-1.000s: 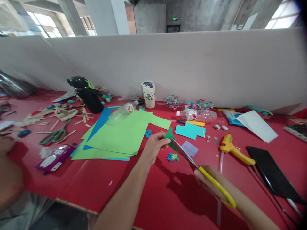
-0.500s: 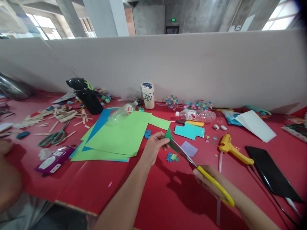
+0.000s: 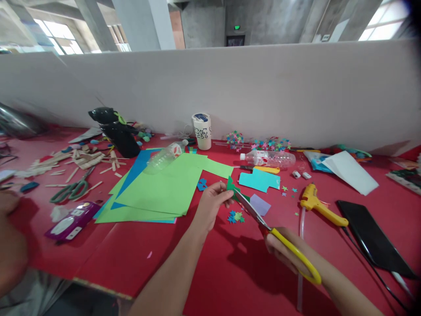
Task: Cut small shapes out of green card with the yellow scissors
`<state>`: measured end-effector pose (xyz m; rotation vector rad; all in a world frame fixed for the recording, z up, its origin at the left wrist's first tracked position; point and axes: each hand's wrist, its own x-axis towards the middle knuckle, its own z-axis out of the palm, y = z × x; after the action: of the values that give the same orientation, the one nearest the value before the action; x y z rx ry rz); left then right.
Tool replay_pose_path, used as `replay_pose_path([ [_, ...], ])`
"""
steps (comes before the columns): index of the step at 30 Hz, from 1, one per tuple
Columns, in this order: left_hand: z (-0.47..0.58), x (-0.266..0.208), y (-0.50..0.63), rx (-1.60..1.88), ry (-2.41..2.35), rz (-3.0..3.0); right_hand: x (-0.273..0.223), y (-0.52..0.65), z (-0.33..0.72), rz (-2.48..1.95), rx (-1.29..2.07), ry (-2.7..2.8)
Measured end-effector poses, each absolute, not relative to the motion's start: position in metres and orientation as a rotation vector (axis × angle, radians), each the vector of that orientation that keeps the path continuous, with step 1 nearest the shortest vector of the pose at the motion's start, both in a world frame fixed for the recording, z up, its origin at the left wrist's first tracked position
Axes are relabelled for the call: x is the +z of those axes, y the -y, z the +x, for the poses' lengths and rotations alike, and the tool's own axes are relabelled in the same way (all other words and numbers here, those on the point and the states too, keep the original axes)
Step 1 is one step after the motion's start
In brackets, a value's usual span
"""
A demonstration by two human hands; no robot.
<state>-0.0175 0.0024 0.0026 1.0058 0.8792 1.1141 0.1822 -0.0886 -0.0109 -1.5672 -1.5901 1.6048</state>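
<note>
My left hand (image 3: 210, 205) pinches a small piece of dark green paper (image 3: 229, 184) between thumb and fingers, above the red table. Gripped in my right hand (image 3: 285, 248) is a pair of scissors (image 3: 292, 252) with yellow handles. Its blades point up and left, and their tips reach the green paper beside my left fingertips. Below the paper lies a small heap of blue and green paper stars (image 3: 236, 216). A purple paper square (image 3: 259, 205) rests just behind the blades, and a blue paper scrap (image 3: 201, 184) is left of my left hand.
Green and blue sheets (image 3: 158, 188) lie to the left, with a plastic bottle (image 3: 167, 154) on them. At right are a yellow glue gun (image 3: 320, 206) with its cord and a black phone-like device (image 3: 371, 235). A cup (image 3: 201, 131) stands at the back. Another person's arm (image 3: 11, 250) shows at far left.
The green paper has turned slightly between my left fingers, and a part of it now shows right of the blades. The scissor blades look closer together. Both hands stay nearly in place.
</note>
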Motion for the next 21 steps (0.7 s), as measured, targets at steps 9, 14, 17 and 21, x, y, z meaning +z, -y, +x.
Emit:
replay_pose_path([
  [9, -0.0164, 0.0067, 0.0006, 1.099, -0.896, 1.034, -0.0048, 0.0922, 0.1817, -1.521, 1.651, 1.549],
  [14, -0.0177, 0.0041, -0.0005, 1.083, -0.903, 1.129, -0.0088, 0.0909, 0.1819, -1.600, 1.587, 1.558],
  [17, -0.0183, 0.0033, -0.0014, 1.076, -0.908, 1.137, -0.0104, 0.0904, 0.1821, -1.593, 1.572, 1.586],
  [21, -0.0185, 0.0042, -0.0014, 1.063, -0.902, 1.104, -0.0092, 0.0919, 0.1830, -1.573, 1.577, 1.568],
])
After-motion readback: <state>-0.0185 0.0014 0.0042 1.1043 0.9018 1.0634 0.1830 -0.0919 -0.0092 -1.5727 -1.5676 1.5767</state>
